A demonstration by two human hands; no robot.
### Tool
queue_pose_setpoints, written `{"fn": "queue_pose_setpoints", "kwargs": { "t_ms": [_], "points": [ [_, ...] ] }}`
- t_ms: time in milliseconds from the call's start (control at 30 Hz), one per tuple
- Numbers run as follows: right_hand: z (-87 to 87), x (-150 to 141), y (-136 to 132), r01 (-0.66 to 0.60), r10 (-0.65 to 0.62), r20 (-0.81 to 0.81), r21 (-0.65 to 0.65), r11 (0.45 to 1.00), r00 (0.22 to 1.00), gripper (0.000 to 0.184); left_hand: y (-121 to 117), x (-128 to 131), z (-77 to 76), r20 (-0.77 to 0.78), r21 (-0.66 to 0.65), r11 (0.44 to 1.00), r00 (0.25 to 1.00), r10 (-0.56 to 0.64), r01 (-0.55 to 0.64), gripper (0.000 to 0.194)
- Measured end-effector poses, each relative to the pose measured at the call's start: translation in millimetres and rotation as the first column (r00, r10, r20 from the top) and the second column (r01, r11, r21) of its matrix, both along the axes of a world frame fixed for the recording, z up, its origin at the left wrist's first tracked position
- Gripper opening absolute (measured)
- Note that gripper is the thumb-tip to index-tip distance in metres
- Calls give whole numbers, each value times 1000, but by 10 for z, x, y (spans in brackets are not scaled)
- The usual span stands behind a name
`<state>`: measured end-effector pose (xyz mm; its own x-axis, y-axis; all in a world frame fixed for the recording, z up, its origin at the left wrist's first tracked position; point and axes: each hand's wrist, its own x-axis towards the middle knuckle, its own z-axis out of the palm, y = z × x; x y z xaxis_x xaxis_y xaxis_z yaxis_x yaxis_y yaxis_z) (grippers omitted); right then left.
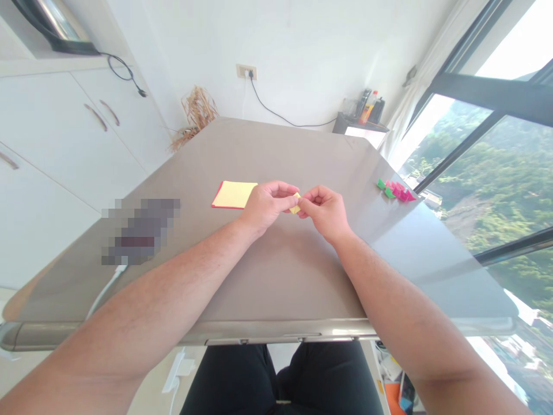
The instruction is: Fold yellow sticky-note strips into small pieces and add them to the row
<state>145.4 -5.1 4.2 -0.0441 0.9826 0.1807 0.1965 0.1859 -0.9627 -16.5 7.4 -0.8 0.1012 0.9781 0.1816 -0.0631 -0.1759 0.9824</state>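
A small folded piece of yellow paper (295,208) is pinched between my two hands above the middle of the table. My left hand (271,204) grips its left side between thumb and fingers. From the right, my right hand (324,210) pinches the other side, its fingers curled. Part of the paper is hidden behind the fingertips. Just left of my left hand lies a stack of yellow paper sheets (235,195) with red showing along its left and front edges; my left hand covers its right end in this view.
Several small folded pink and green paper pieces (400,191) sit near the table's right edge, by the window. A blurred-out dark object (142,230) with a white cable (103,291) lies at the left. Behind the grey table (285,150), bottles (368,108) stand on a small cabinet.
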Motion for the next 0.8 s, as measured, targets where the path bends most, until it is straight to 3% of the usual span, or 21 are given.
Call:
{"fn": "queue_pose_setpoints", "kwargs": {
  "t_ms": [800],
  "points": [
    [-6, -81, -15, 1, -1, -32, 2, 1000, 999, 22, 8, 34, -8, 46, -24, 999, 998, 41, -40, 11]
  ]
}}
